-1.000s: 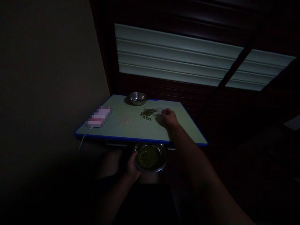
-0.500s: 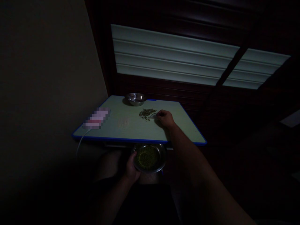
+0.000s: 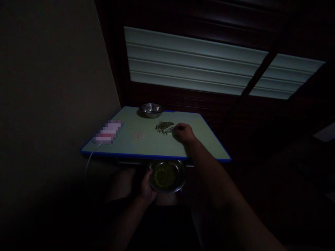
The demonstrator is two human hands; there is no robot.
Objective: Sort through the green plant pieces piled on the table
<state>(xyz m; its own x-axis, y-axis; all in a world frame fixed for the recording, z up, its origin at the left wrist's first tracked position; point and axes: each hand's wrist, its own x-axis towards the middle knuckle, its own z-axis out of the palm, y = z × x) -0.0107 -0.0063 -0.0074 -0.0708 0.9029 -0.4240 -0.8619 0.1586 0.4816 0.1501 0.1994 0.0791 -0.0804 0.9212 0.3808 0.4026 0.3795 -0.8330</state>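
The hands were well apart. The left hand (image 3: 147, 187) was clamped on the left rim of a metal bowl (image 3: 182, 176), thumb on top, holding it low over the lap at the near edge of the table (image 3: 161, 148). A mass of small green beans (image 3: 164, 175) lay inside. The right hand (image 3: 184, 132) was over the table, its fingers pinched on a thin, clear scraper (image 3: 170, 129), whose left end met the right side of a loose, dark pile of bits (image 3: 163, 126). What the bits were was too dim to tell.

A second bowl (image 3: 154, 115) stood at the far left of the table, and a paler scatter (image 3: 138, 136) lay left of the pile. At the left edge was a blurred pink thing (image 3: 108, 131) with a white cable (image 3: 90, 158) hanging over the near edge.

The likeliest trouble was a spill: the bowl seemed to be gripped from one side only, so a slack wrist could have tipped the beans out. A hard push with the scraper might have flicked bits into the pale scatter, and poor light could have hidden strays. A snag on the cable might have dragged the pink thing off.
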